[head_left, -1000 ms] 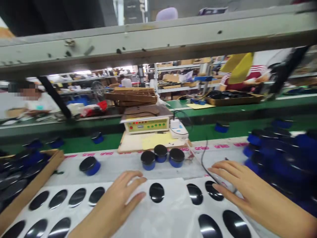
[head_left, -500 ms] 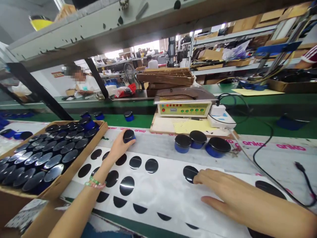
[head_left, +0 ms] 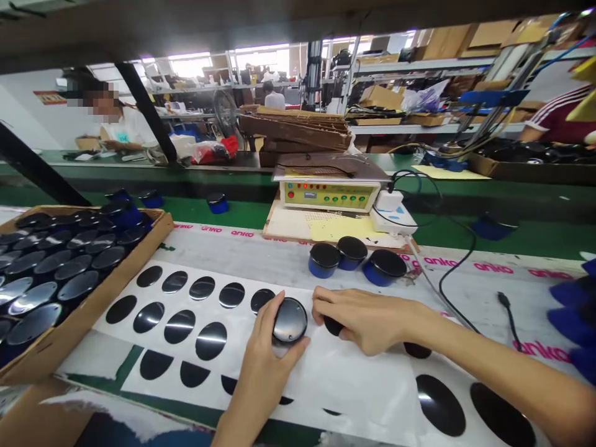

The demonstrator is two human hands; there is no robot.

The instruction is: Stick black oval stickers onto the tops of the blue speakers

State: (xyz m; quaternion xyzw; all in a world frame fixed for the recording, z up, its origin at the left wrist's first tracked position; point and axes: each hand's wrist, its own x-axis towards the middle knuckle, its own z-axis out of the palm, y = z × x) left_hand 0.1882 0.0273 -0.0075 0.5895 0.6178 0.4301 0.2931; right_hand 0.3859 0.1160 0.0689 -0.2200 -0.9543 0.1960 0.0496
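Observation:
My left hand (head_left: 263,357) is wrapped round a short round blue part with a glossy black top (head_left: 289,320), held over the white sheet (head_left: 354,379) with its top face tilted toward me. Close by on the right, my right hand (head_left: 367,316) has its fingers and thumb closed on a black round sticker (head_left: 332,326), partly hidden under the hand. I cannot tell how far that sticker is lifted. More black round stickers (head_left: 180,326) lie in rows on the sheet, with cut-off ones along its near edge.
At left stands a cardboard box (head_left: 139,257) packed with black-topped parts. Behind the sheet sit three blue-black parts (head_left: 325,259). Farther back are a control box (head_left: 329,194), a white power strip (head_left: 393,217) and a black cable (head_left: 510,320). Other people (head_left: 123,127) work across the bench.
My left hand has brought the blue-black part from the far left to beside my right hand. My right hand has closed on the sticker. The camera view has shifted.

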